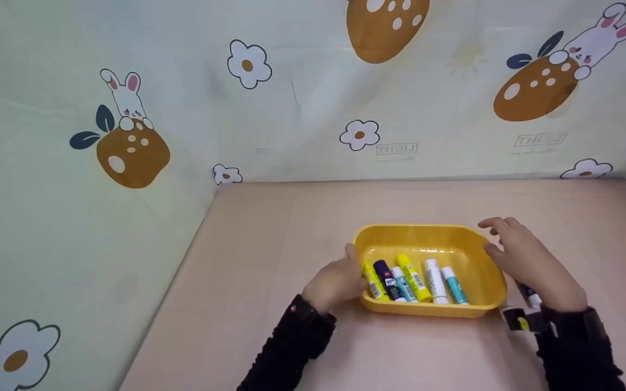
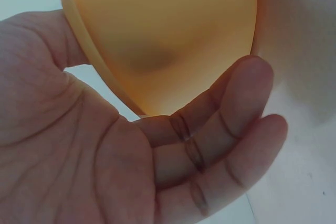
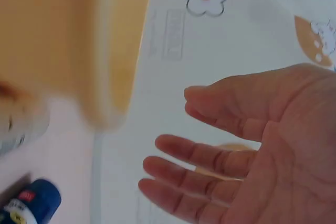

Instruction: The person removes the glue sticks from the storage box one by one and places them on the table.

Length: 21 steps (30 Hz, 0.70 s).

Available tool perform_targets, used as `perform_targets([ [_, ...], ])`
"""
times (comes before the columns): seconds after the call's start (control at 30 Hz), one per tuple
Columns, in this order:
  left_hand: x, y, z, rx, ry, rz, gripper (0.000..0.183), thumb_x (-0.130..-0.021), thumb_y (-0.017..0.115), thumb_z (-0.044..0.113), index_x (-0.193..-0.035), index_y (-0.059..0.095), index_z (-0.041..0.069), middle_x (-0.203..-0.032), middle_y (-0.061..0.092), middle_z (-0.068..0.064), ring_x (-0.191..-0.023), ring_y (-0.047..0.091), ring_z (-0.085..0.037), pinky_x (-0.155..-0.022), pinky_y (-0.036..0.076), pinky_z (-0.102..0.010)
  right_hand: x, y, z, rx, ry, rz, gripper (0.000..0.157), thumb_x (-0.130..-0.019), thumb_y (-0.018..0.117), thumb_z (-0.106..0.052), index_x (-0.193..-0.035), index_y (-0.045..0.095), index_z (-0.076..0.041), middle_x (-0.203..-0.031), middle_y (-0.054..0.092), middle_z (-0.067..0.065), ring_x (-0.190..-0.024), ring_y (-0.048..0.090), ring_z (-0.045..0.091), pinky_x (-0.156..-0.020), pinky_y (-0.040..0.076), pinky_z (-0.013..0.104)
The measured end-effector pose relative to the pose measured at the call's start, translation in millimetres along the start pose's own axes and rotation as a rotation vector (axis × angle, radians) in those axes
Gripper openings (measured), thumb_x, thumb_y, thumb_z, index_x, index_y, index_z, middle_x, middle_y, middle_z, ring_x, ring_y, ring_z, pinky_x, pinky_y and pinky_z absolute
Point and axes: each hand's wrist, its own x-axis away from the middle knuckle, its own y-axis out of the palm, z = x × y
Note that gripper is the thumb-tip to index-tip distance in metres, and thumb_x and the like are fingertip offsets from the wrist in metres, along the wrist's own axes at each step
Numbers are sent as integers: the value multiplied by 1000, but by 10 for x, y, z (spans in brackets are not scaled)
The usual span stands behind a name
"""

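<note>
A yellow plastic basin (image 1: 427, 310) holds several glue sticks: yellow ones (image 1: 414, 278), a dark purple one (image 1: 388, 279), a white one (image 1: 436, 281) and teal-and-white ones (image 1: 455, 285). My left hand (image 1: 337, 282) grips the basin's left side, thumb at the rim. In the left wrist view its fingers (image 2: 231, 129) curl against the outside of the wall. My right hand (image 1: 527, 263) is just off the right rim with fingers loosely spread. In the right wrist view, nothing lies between those fingers (image 3: 184, 182) and the thumb.
A dark blue-capped glue stick (image 3: 39, 203) lies on the table beside the basin, partly behind my right wrist in the head view. Near it is a white cylinder (image 3: 21, 124), blurred. A patterned sheet (image 1: 302, 108) walls the pinkish table (image 1: 269, 244) at back and left.
</note>
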Motion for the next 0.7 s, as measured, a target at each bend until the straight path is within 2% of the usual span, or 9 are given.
perform_targets([
  [0.1, 0, 5, 0, 8, -6, 0, 79, -87, 56, 21, -144, 8, -4, -82, 54, -8, -66, 51, -19, -66, 42, -31, -17, 80, -120, -26, -37, -32, 40, -91, 54, -8, -128, 44, 3, -121, 47, 28, -103, 50, 41, -86, 46, 54],
  [0.2, 1, 5, 0, 16, -12, 0, 79, -87, 56, 22, -144, 8, -4, -83, 54, -8, -67, 51, -18, -67, 43, -31, -39, 173, -201, -30, -37, -101, 41, -91, 56, -11, -128, 44, 3, -122, 48, 28, -103, 51, 39, -87, 46, 53],
  [0.4, 8, -3, 8, 27, -15, -6, 78, -88, 55, 22, -145, 7, -3, -82, 54, -7, -65, 50, -18, -64, 41, -30, -43, 331, -234, 19, 75, -273, 54, -90, 59, -23, -134, 40, 2, -129, 44, 31, -98, 50, 34, -91, 42, 56],
  [0.5, 10, -5, 11, 9, -8, 1, 76, -87, 55, 21, -143, 10, -4, -79, 53, -7, -63, 50, -18, -62, 40, -30, -50, 385, -230, 39, 106, -314, 58, -88, 61, -26, -134, 39, 3, -126, 45, 31, -95, 50, 31, -88, 44, 52],
  [0.7, 4, -2, 9, -12, -16, 8, 76, -87, 55, 21, -143, 11, -4, -77, 52, -8, -63, 49, -19, -60, 39, -30, -64, 465, -254, 74, 112, -350, 64, -87, 63, -29, -136, 37, 2, -118, 48, 28, -88, 52, 26, -82, 48, 45],
])
